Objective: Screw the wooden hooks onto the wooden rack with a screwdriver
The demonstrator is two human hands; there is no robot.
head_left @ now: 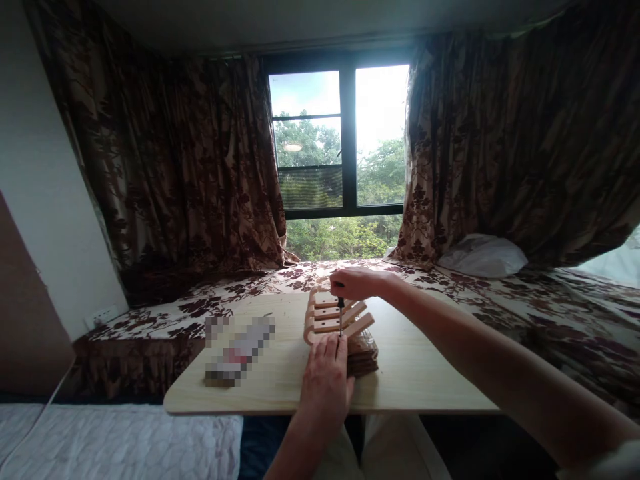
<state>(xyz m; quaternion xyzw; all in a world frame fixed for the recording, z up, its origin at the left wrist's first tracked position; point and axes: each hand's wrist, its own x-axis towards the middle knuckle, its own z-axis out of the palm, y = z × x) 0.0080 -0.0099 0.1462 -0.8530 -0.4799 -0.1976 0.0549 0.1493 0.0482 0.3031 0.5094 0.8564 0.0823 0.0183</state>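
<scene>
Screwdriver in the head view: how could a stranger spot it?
Find the pale table below the window. Near its middle, the right grip holds the screwdriver upright over curved wooden pieces. Unlike those pale pieces, it has a dark handle and thin shaft.

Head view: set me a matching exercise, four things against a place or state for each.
1. right hand
2. left hand
3. screwdriver
4. white bundle

A. upright, with a dark handle
B. on the patterned cloth by a curtain
C. closed around a tool
D. fingers extended, by the nearest wooden piece

Pairs: 1-C; 2-D; 3-A; 4-B
</scene>
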